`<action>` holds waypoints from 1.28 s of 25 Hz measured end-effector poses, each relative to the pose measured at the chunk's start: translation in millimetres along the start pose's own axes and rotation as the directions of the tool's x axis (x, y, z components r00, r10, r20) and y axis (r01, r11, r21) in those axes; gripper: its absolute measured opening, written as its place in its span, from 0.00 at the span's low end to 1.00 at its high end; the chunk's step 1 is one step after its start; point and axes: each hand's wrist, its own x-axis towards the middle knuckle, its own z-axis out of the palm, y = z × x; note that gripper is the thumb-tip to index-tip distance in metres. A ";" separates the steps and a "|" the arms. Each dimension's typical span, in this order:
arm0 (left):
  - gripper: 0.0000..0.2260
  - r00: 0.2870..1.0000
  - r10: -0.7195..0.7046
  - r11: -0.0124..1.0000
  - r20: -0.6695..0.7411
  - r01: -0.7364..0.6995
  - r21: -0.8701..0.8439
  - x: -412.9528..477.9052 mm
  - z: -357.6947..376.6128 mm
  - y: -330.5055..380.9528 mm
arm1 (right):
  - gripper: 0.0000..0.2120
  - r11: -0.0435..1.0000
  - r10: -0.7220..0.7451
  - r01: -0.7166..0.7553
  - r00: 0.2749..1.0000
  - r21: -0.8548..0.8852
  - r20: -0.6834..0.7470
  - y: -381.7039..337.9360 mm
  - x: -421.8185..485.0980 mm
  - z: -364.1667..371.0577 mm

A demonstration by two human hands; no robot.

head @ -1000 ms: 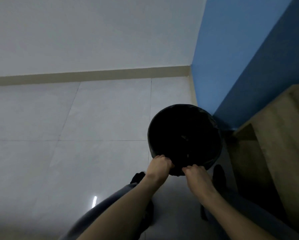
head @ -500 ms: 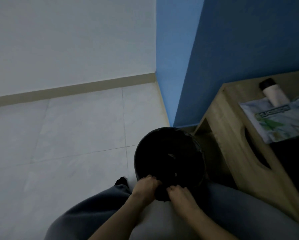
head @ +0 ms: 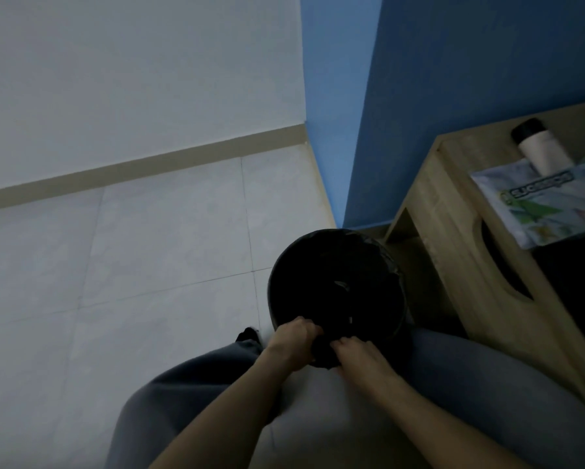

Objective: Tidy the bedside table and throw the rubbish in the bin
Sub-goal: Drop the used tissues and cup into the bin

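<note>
Bedside table (head: 460, 204) stood right, black bin (head: 335, 282) on the floor (head: 148, 265) just left of it.
Left hand (head: 292, 336) and right hand (head: 358, 352) were curled on the bin's near rim, apparently pinching its dark liner (head: 323, 350); a hard tug could tear that or tip the bin.

Open tiled floor (head: 148, 265) left of the bin (head: 304, 265), free as far as the skirting. Right of the bin, the bedside table (head: 453, 258) stands near, leaving one narrow dark gap. The blue wall (head: 453, 79) closes the far side. Bin mouth unobstructed from above, save its near rim, where left hand (head: 292, 336) and right hand (head: 357, 352) grip the liner (head: 323, 350). A bottle (head: 541, 150) and printed sheet (head: 548, 204) occupy the tabletop's (head: 480, 154) visible part.
</note>
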 end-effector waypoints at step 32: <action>0.26 0.737 0.655 0.755 -0.164 -0.636 0.158 68.4 -184.1 396.2 | 0.49 0.473 0.864 -0.311 0.348 0.825 -0.364 221.0 -325.6 -176.7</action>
